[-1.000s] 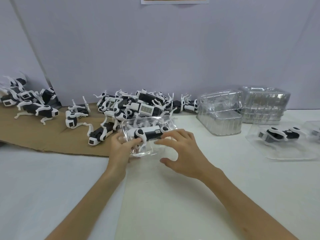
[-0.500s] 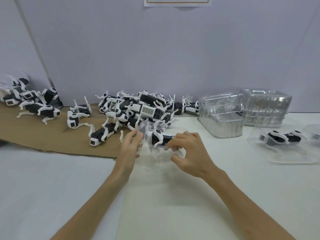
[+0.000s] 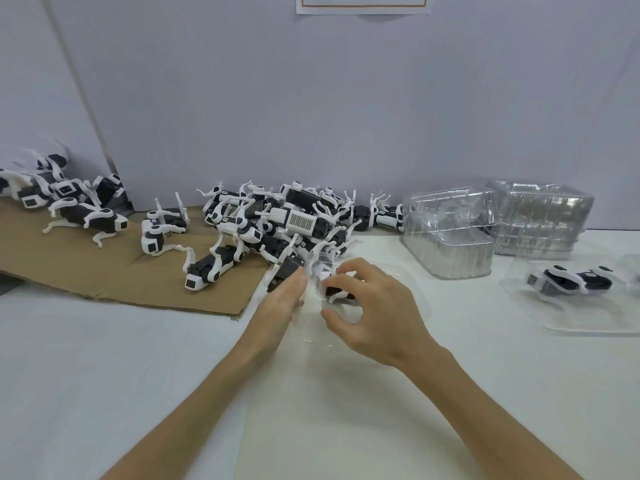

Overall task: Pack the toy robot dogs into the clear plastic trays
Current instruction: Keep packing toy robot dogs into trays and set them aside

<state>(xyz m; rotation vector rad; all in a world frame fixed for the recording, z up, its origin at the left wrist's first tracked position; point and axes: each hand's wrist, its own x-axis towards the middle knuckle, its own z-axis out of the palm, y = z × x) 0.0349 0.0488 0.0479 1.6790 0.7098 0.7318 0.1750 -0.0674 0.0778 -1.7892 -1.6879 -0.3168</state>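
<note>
Your right hand [image 3: 377, 317] curls its fingers around 1 toy robot dog [image 3: 337, 293] in the clear tray [image 3: 414, 289]. Your left hand [image 3: 282, 303] touches the tray with straight fingers. 1 packed tray [image 3: 588, 327] lies at 3 o'clock, and many dogs [image 3: 294, 223] at 11 o'clock remain unpacked.

A pale lilac wall [image 3: 346, 98] is running plain behind the table [image 3: 104, 375], meeting a second panel [image 3: 27, 81] at a slanting seam on the left. A bordered paper sheet [image 3: 363, 3] is hanging high up on it. The white table is catching soft, even light, and flat brown cardboard [image 3: 104, 271] is lying across its left side.
</note>
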